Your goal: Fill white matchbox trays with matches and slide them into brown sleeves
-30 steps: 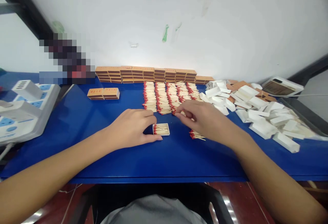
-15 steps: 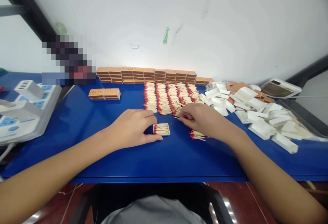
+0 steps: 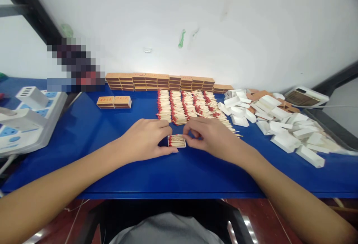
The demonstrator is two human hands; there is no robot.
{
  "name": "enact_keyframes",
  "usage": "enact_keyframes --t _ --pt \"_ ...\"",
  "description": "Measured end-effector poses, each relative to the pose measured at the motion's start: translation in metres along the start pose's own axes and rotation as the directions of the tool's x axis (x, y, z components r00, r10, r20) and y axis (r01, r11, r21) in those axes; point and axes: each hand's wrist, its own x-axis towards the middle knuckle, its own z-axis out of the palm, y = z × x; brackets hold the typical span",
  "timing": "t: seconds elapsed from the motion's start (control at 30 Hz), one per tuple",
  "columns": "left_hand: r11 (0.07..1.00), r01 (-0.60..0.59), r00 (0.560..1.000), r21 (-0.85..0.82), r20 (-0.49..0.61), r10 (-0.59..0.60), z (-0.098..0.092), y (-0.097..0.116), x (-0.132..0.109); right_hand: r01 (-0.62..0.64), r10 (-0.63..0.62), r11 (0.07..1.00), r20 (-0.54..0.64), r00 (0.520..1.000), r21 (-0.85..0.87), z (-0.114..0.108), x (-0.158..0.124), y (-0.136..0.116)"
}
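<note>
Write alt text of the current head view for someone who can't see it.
A person's left hand and right hand flank a small tray of red-tipped matches on a blue table. Behind lie rows of matches and stacked matchboxes; white trays heap at right.

Two bare forearms, the left forearm (image 3: 78,173) and the right forearm (image 3: 282,184), are uncovered from the picture's edges to the wrists. Both look slim and smooth, narrowing gently to the wrist. The left hand (image 3: 148,138) and the right hand (image 3: 211,138) are bare too, with slender fingers; the nails are too small to describe. At the bottom centre, a plain grey garment (image 3: 167,233) shows as a rounded, dome-like shape with soft creases. Whether it is a top or trousers cannot be told.
</note>
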Motion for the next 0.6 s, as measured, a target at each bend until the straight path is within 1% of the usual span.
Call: enact_keyframes --t 0.07,0.13,0.27,0.37,0.5,0.6 --pt "1.000 -0.011 1.000 0.003 -0.012 0.011 0.000 0.000 0.001 0.013 -0.014 1.000 0.028 1.000 0.015 0.004 0.000 -0.010" --pt "1.000 -0.017 1.000 0.007 -0.016 0.017 0.001 0.001 0.001 -0.003 0.001 0.999 0.050 0.999 0.034 0.006 0.000 -0.016" --pt "1.000 -0.016 1.000 0.012 -0.018 0.017 0.002 0.001 0.000 -0.047 0.040 0.995 0.074 0.996 0.092 0.005 0.000 -0.017" --pt "0.999 -0.029 0.999 0.020 -0.023 0.029 0.001 0.001 0.000 -0.040 0.031 0.995 0.096 0.995 0.096 0.005 0.001 -0.015" --pt "0.999 -0.048 0.998 0.024 -0.029 0.049 0.000 0.001 0.000 -0.013 0.005 0.996 0.087 0.996 0.090 0.009 0.001 -0.012" --pt "0.998 -0.054 0.998 0.025 -0.032 0.055 0.001 0.000 0.000 0.002 -0.006 0.996 0.047 0.999 0.086 0.011 0.001 -0.010"
